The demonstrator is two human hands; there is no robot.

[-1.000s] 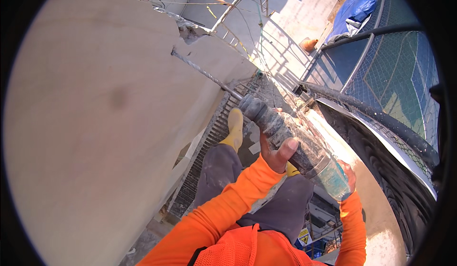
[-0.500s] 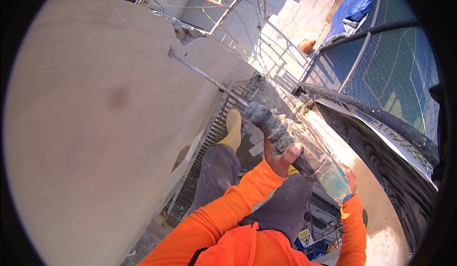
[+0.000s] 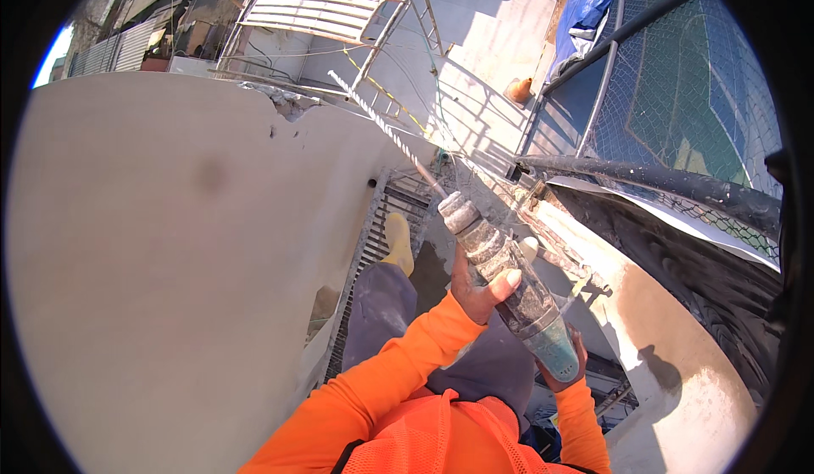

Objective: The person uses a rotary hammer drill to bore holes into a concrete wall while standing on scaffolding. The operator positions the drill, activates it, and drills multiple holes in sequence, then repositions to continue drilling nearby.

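I have both orange sleeves (image 3: 424, 338) reaching forward. Right hand (image 3: 573, 360) grip curled round the teal rear of the power drill (image 3: 532, 309); marks there too small to read. Left hand (image 3: 482, 289) grip clasps mid-body, thumb on top. Bit (image 3: 381, 126) slants up-left, tip showing beyond the pale wall (image 3: 186, 253).

You have hard sunlight, barred shadows (image 3: 471, 106) across the pale floor (image 3: 487, 50), a blurry spot (image 3: 210, 174) over the beige wall (image 3: 170, 287), black fisheye vignetting
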